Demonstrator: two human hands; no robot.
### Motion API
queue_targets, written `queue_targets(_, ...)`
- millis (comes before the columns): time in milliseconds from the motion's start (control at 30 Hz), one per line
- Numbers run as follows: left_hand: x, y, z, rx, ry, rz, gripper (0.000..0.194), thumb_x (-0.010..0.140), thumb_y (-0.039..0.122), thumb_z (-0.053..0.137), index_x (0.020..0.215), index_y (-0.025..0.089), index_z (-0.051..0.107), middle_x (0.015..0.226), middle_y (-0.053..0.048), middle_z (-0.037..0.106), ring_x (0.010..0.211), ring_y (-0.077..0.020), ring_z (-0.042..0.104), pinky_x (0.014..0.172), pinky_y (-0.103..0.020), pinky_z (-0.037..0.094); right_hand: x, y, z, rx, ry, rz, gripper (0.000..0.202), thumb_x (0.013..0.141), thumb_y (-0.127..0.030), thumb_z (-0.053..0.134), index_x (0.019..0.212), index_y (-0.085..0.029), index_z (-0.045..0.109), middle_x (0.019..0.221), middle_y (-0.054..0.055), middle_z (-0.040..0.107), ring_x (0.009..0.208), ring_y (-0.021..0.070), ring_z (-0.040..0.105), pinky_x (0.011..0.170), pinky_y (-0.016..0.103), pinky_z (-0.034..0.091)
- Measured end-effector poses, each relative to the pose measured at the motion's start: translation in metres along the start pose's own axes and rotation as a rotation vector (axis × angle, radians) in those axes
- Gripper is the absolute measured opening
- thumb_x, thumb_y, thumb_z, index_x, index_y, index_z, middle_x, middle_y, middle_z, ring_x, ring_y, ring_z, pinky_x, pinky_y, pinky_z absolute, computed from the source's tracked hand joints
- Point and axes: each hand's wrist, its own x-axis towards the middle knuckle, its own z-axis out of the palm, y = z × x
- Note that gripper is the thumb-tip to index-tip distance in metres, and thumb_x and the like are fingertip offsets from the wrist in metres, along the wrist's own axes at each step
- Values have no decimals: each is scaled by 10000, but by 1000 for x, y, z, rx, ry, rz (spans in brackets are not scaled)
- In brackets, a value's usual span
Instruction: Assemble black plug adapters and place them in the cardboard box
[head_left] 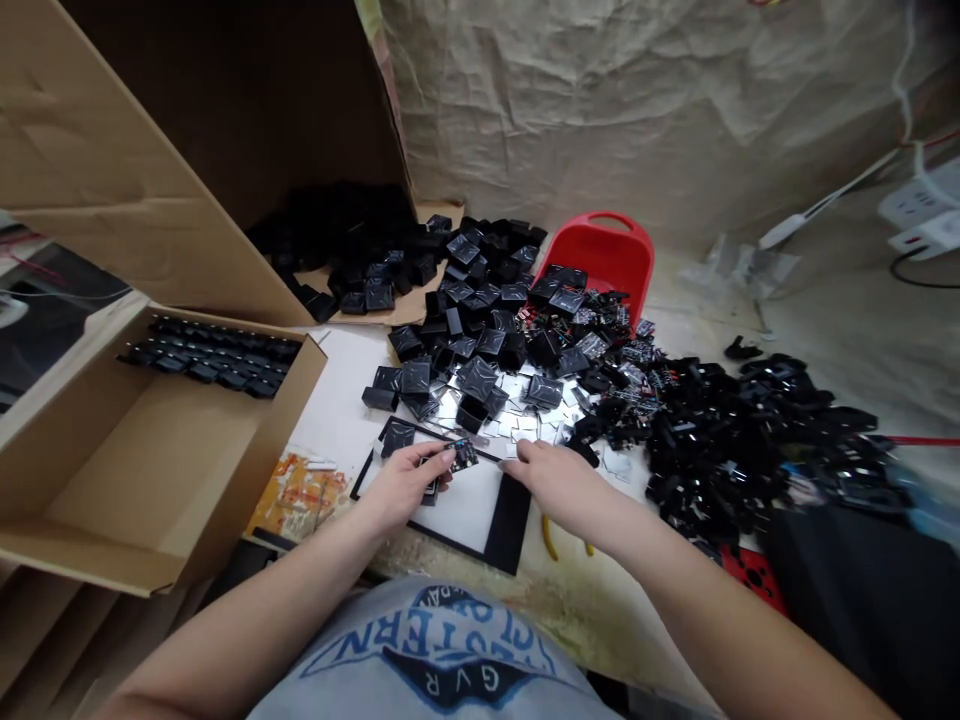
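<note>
My left hand [411, 478] is closed on a small dark circuit board [461, 456], its parts facing up, with a dark piece partly hidden under the fingers. To its right, my right hand [546, 478] has its fingers drawn together low over the table; whatever is in them is too small to make out. Beneath both hands lies a black-framed board with a white surface [469, 500]. A black plastic housing [397, 437] rests on its upper left corner. Just beyond, shiny flat squares [517, 400] are scattered around more black housings [478, 378].
An open cardboard box [225, 440] at left holds rows of black parts [214, 355]. A red scoop [630, 260] lies behind loose circuit boards [637, 365]. At right is a heap of black plastic parts [720, 440]. Yellow-handled pliers [550, 540] lie near my right wrist.
</note>
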Motion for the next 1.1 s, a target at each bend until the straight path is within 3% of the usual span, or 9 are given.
queue_targets(100,6,-11,0,32,2,-26,503,669,557,769,924,129,698,657,0,620,577,-110,554,588,-237,420,2,-1,7,-142,-28,-78,372,849,-37,533,1127,-244,668,963,103,642,851,246,608,652,312,369)
queue_targets(233,8,-15,-2,71,27,-1,543,625,603,774,877,129,691,641,3,621,562,-119,565,570,-243,413,-5,3,16,-233,101,-198,165,867,-95,581,945,-221,651,945,85,621,870,239,580,715,326,363)
queue_targets(333,7,-16,-4,103,27,9,523,657,595,756,883,127,697,621,1,622,552,-113,546,546,-233,379,-14,10,20,-236,198,-134,89,870,-111,599,839,-188,630,907,82,623,830,226,570,715,327,356)
queue_targets(433,6,-18,-6,129,19,12,516,695,578,736,942,127,696,613,1,619,564,-116,540,549,-231,362,-21,14,22,-146,250,1,42,884,-162,606,864,-164,643,908,87,626,806,216,572,699,318,365)
queue_targets(600,5,-20,-6,163,-30,13,516,711,564,723,1004,140,694,659,2,616,611,-120,536,576,-235,369,-20,2,26,-124,136,-80,371,864,-80,572,1197,-238,606,925,59,619,773,207,584,650,308,349)
queue_targets(767,1,-17,-5,196,-58,2,453,672,526,755,899,136,709,663,2,610,605,-109,490,559,-226,348,-14,-6,23,-211,87,-147,263,838,-57,589,1034,-223,648,912,68,629,827,237,587,668,327,349)
queue_targets(967,1,-17,-7,183,-49,-1,411,668,504,760,840,134,711,638,1,614,600,-112,500,577,-231,357,-21,6,33,-222,220,-194,144,834,-56,613,835,-200,609,868,62,625,811,228,568,690,330,360)
queue_targets(1100,3,-20,-8,169,-44,4,404,660,480,778,865,135,727,657,-5,634,618,-119,520,601,-239,380,-32,8,37,56,385,-47,84,873,-123,587,817,-184,599,845,71,633,768,216,573,672,322,403)
